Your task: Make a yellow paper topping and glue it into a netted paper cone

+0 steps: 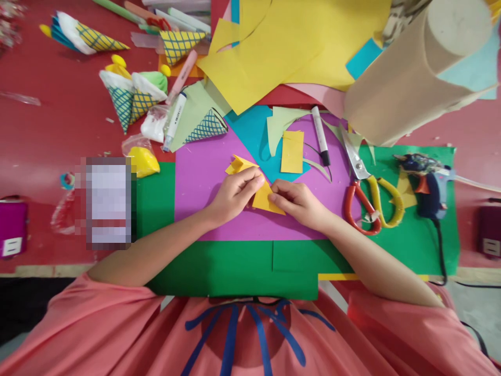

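My left hand [238, 193] is closed, with thumb and forefinger pinching a folded piece of yellow paper [270, 202] above the purple sheet. The paper's upper left end spreads in pleats or layers past my fingers. My right hand [299, 201] grips the lower right side of the same paper, its fingers curled at the edge. Just above my hands lies a small stack of yellow paper rectangles [292, 152] on the blue paper [250, 128]. A black-and-white marker [321, 137] and pale green scraps [278, 128] are close by.
Scissors [362, 177] with red and yellow handles lie at right, beside a glue gun [430, 188] and its cord. A big beige roll [410, 78] stands at upper right. Small decorated paper cones [133, 96], a bag of yellow clay [143, 159] and a pixelated device [109, 201] are on the left.
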Demonstrator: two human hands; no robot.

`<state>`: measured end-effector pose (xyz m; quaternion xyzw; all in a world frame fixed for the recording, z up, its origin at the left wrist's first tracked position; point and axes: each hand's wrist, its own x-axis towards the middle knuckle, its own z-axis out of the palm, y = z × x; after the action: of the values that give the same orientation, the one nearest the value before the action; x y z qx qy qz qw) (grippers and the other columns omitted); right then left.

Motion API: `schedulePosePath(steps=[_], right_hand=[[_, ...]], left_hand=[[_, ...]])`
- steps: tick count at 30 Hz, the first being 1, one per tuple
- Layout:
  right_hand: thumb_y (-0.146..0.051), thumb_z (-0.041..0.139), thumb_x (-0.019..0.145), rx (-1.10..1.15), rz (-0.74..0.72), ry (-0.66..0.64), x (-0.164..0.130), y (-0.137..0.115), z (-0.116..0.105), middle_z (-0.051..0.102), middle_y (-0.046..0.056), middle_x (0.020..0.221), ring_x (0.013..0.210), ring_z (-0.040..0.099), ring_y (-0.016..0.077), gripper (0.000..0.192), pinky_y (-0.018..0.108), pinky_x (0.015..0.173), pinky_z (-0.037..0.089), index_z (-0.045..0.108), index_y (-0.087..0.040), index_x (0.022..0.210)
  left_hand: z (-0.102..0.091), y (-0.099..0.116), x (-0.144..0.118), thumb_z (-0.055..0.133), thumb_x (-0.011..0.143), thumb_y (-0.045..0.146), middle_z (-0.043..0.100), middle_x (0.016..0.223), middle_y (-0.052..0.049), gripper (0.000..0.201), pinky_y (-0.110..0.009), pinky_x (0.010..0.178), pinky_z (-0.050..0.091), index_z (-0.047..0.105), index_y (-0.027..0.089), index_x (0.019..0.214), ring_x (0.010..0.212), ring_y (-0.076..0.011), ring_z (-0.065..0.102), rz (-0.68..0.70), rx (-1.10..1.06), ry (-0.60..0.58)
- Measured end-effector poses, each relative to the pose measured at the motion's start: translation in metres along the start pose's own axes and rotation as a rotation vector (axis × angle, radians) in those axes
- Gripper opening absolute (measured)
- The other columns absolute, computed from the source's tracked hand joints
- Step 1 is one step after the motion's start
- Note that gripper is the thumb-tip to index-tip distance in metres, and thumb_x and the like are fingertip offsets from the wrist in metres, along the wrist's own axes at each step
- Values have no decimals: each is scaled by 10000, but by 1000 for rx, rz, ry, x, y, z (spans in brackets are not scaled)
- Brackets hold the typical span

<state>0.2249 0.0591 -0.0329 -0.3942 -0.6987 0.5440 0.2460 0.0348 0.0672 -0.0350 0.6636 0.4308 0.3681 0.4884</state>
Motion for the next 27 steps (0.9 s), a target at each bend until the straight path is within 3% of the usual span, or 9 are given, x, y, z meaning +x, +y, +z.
schedulePosePath(steps=[3,7,10,15,20,24,27], right_hand=[[-287,498,934,31,0,58,1,0,0,452,-52,632,551,392,70,200,219,530,313,502,-184,762],[-297,512,936,63,5,183,0,0,2,462,-42,648,565,404,71,237,222,532,318,499,-183,729],[-343,528,941,106,24,231,-1,1,3,444,-48,634,553,384,70,260,222,517,311,506,-184,737],[-475,621,889,173,64,192,-1,2,5,528,-20,695,597,459,84,322,233,543,355,558,-173,798],[-461,631,891,229,78,239,-2,2,5,570,-20,679,579,513,82,305,226,531,390,586,-175,792],[-429,671,867,358,78,358,-2,1,4,581,-37,636,505,519,68,268,211,476,395,608,-185,776],[-411,723,824,416,84,361,-2,-1,2,602,-36,633,475,528,65,257,205,447,397,626,-184,754]], left_hand=[[0,0,0,461,961,450,442,547,60,360,-173,438,376,426,202,703,461,-59,461,-75,-75,1],[-1,-1,-2,500,936,525,519,514,61,387,-154,418,412,454,197,737,431,-62,536,-199,-178,-134],[0,-3,-4,519,936,512,565,553,43,392,-136,442,415,509,170,744,458,-41,534,-187,-136,-190],[1,-5,-6,474,957,520,583,549,29,444,-142,429,396,518,159,702,424,-31,490,-161,-122,-163],[-1,-5,-5,480,953,495,556,492,19,463,-156,412,373,577,147,664,413,-44,487,-228,-167,-148],[-3,-2,-4,541,900,392,589,516,-4,389,-170,445,405,610,137,614,466,-64,525,-234,-74,-241],[-2,1,-3,571,862,362,588,554,6,294,-173,447,414,618,136,680,479,-65,527,-229,-40,-267]])
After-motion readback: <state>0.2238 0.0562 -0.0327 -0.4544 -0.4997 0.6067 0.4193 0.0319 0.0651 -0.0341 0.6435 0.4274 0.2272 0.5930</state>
